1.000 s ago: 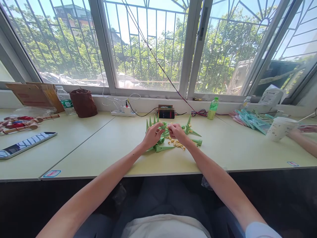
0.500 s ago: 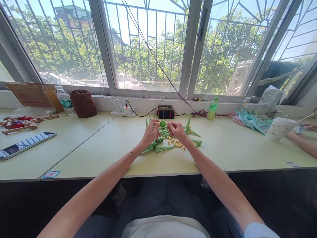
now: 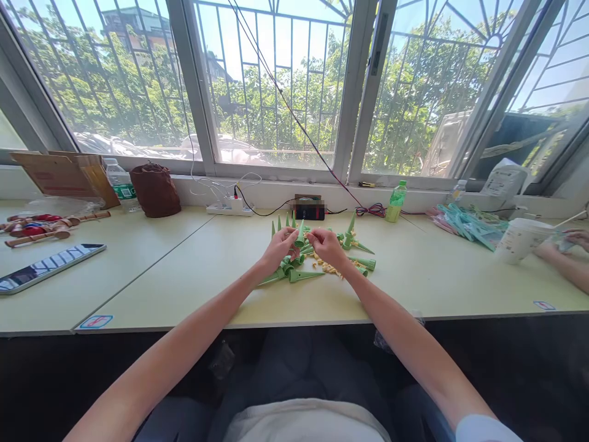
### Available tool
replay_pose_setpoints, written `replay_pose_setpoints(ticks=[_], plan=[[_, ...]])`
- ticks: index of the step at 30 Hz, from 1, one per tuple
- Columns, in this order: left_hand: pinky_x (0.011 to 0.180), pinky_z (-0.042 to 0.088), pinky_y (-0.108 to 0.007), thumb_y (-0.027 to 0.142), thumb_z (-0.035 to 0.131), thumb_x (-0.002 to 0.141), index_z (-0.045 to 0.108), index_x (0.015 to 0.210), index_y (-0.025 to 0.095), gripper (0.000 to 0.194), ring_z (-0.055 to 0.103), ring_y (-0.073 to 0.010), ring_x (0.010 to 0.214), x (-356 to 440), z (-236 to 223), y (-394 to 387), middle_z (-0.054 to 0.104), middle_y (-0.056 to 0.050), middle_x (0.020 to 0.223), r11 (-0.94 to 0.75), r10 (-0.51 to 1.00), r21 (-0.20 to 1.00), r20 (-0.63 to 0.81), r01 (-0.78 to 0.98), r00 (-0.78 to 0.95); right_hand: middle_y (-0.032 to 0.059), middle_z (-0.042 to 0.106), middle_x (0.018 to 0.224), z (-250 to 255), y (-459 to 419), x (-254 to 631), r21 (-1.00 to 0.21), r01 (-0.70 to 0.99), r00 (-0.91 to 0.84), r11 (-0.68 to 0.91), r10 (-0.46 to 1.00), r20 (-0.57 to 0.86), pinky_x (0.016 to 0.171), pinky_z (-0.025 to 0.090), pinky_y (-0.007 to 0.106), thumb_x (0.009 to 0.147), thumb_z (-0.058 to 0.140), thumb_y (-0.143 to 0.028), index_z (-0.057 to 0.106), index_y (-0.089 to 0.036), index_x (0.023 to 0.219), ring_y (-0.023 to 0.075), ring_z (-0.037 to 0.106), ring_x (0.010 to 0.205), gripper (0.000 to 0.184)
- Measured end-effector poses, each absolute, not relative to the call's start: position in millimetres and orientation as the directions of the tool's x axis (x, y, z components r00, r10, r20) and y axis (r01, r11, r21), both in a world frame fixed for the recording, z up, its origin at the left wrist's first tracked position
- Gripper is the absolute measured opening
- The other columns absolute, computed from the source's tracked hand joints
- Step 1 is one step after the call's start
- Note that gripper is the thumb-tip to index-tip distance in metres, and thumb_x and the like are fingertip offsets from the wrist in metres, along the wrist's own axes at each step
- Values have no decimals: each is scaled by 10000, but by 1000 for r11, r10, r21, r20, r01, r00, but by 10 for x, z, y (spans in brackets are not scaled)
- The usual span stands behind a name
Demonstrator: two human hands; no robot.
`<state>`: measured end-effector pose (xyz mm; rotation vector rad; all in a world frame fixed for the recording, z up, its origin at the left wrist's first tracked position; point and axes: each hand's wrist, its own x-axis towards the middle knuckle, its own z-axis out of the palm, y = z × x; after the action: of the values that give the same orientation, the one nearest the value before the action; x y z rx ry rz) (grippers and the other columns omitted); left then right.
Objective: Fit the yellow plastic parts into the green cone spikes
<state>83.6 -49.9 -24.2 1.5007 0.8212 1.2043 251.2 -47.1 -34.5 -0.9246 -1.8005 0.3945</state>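
Note:
Between the fingers of my left hand [image 3: 280, 247] is a green plastic spike [image 3: 300, 234], its point up and its wide end down. Close on its right, my right hand [image 3: 326, 244] is closed in a pinch; what sits in the fingertips is too small or hidden to make out. Several more green spikes lie under and around the hands, such as one lying spike [image 3: 306, 276] in front and one standing spike [image 3: 350, 232] to the right. Small yellow plastic pieces [image 3: 327, 267] are scattered in a pile below my right hand.
A phone with a lit display [image 3: 310, 210] leans at the wall, beside a power strip [image 3: 230, 209]. A green bottle [image 3: 396, 201], teal and pink packets [image 3: 473, 227] and a white cup [image 3: 522, 239] stand right, near another person's hand [image 3: 575, 238]. A large phone [image 3: 50, 267] lies left.
The spike in my left hand has turned from showing its round open end to standing point up. My right hand stays pinched close beside it.

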Motion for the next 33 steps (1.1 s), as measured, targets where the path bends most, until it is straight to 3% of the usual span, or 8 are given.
replay_pose_setpoints(ticks=[7, 13, 17, 21, 26, 29, 33], plan=[[397, 371, -206, 520, 716, 742, 551, 1025, 146, 497, 525, -78, 455, 823, -274, -499, 589, 10, 698, -310, 911, 949, 313, -52, 271, -39, 294, 529, -336, -487, 2489, -628, 455, -143, 631, 748, 648, 530, 221, 262, 889, 446, -460, 359, -193, 561, 102, 268, 539, 432], [372, 359, -206, 502, 697, 753, 580, 1032, 162, 455, 513, -60, 446, 820, -283, -507, 660, -46, 903, -416, 875, 909, 400, 1, 274, -37, 256, 525, -313, -506, 2465, -643, 461, -117, 612, 760, 640, 529, 206, 271, 885, 434, -448, 296, -196, 542, 97, 240, 528, 448], [361, 353, -195, 463, 689, 761, 594, 1056, 180, 420, 514, -59, 450, 828, -279, -512, 653, -47, 920, -470, 861, 881, 443, 56, 249, -35, 258, 508, -319, -499, 2458, -677, 435, -114, 593, 782, 612, 512, 210, 267, 874, 432, -469, 285, -200, 529, 95, 244, 515, 462], [359, 372, -191, 440, 675, 764, 603, 1055, 194, 389, 524, -64, 469, 833, -289, -509, 652, -54, 961, -512, 849, 850, 481, 120, 217, -43, 265, 472, -345, -468, 2462, -809, 296, -133, 508, 860, 492, 465, 228, 257, 847, 459, -498, 324, -213, 531, 93, 263, 460, 446], [402, 435, -187, 412, 667, 777, 615, 1045, 197, 347, 560, -75, 529, 821, -326, -492, 651, -53, 992, -595, 801, 781, 558, 190, 216, -75, 207, 485, -363, -419, 2480, -956, -12, -228, 294, 930, 289, 391, 169, 246, 801, 535, -438, 327, -228, 563, 68, 163, 403, 381], [447, 486, -202, 421, 679, 775, 617, 1038, 183, 360, 613, -108, 595, 825, -319, -484, 655, -57, 958, -602, 795, 778, 562, 182, 229, -83, 195, 480, -355, -410, 2484, -958, -81, -231, 274, 930, 286, 383, 163, 234, 790, 575, -429, 343, -220, 557, 57, 145, 401, 390], [484, 529, -233, 490, 694, 758, 590, 1059, 185, 441, 659, -146, 704, 843, -258, -486, 620, -77, 1075, -542, 826, 838, 520, 57, 217, -79, 237, 458, -347, -413, 2479, -929, -72, -177, 364, 911, 371, 389, 207, 238, 820, 560, -518, 416, -208, 582, 63, 197, 389, 417]])
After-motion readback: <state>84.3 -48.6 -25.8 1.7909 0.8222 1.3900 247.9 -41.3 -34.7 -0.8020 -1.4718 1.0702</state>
